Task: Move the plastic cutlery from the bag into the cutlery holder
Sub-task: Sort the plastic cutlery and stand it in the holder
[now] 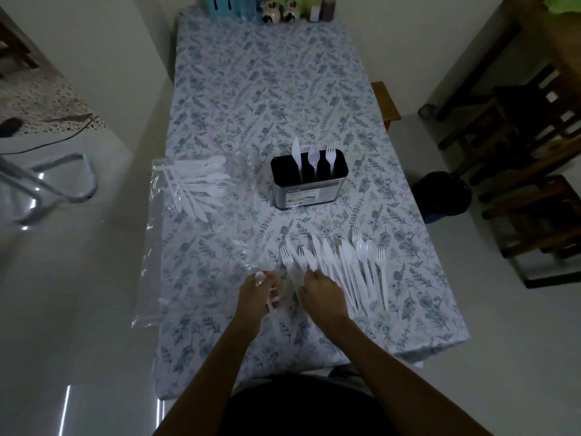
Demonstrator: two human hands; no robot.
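Clear bag (185, 196) at table's (251, 73) left edge holding uncounted white cutlery, left hand (256, 295) closed on one spoon (260, 278), cutlery holder (309, 180) with 1 knife, 1 spoon, 1 fork upright, right hand (323, 297) curled, palm down over loose cutlery row (342, 265), grip unclear.

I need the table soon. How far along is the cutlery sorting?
Barely begun. The cutlery holder has one knife, spoon and fork. The left hand holds a spoon; the right hand rests on the loose pile. More remains in the bag.
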